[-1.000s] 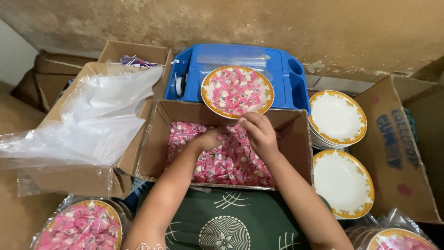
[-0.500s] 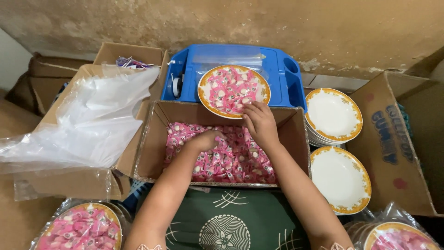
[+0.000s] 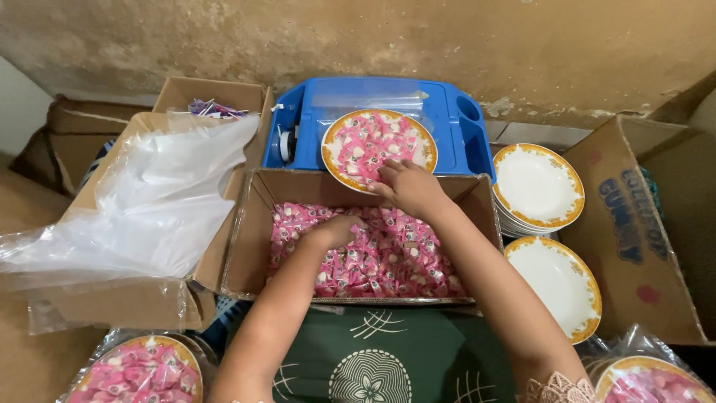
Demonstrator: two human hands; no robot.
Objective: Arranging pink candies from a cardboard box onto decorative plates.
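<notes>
Forward goes the right hand (image 3: 409, 186), off the box's far wall where it hovered a moment ago and onto the near rim of the candy plate (image 3: 379, 148), while the left hand (image 3: 335, 230) has barely shifted in the sweets.

Far left, a carton lined with a clear plastic bag (image 3: 149, 216) stands open, with a second small carton (image 3: 212, 95) behind it. Below it, one bagged plate of pink candy (image 3: 138, 371) peeks in at the bottom edge.

Now the middle: the left forearm slants up from the bottom edge into the cardboard box (image 3: 250, 246), hand palm down, fingers curled together and half buried in the pink wrapped candies (image 3: 388, 257). I cannot tell whether it grips any.

Right arm stretches further, wrist over the box's back wall, fingers bunched close, tips touching the candies heaped on that plate, which rests on a blue plastic tray (image 3: 455, 142).

Right side: two empty white plates with orange rims, the upper one (image 3: 538, 184) topping a stack, the lower one (image 3: 556, 283) beside the box. One more bagged candy plate (image 3: 649, 384) sits in the bottom corner, next to a big open carton (image 3: 634, 246).
</notes>
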